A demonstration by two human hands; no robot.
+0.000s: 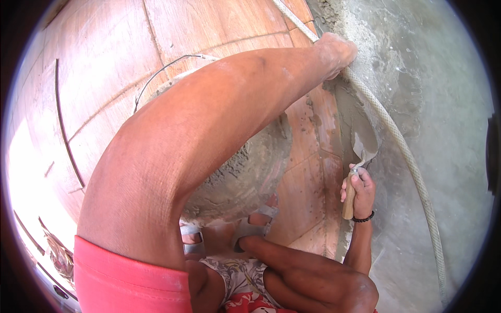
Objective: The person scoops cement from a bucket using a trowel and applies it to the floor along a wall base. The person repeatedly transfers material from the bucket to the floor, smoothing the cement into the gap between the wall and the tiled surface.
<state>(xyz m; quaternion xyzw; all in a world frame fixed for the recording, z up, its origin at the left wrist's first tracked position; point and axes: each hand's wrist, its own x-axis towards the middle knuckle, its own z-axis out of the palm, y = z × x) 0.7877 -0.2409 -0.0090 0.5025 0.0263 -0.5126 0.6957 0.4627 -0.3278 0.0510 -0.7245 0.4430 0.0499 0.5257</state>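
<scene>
Stretched across the view, my left arm ends in my left hand [338, 52], closed round a pale braided hose [389, 122] at the edge of the tiled floor. My right hand [362, 192], with a dark beaded bracelet at the wrist, grips the wooden handle of a trowel [349, 204]. The trowel's blade points away from me and lies against wet grey mortar [350, 112] along the tile edge. Between my left arm and my feet stands a round tub [282, 156] of grey mortar, partly hidden by the arm.
Wood-look tiles [308, 188] cover the floor at the left and middle, spotted with mortar. A grey cement surface [443, 104] spreads over the right side, with the hose curving across it. A thin dark rod [65, 125] lies at far left. My sandalled feet are beside the tub.
</scene>
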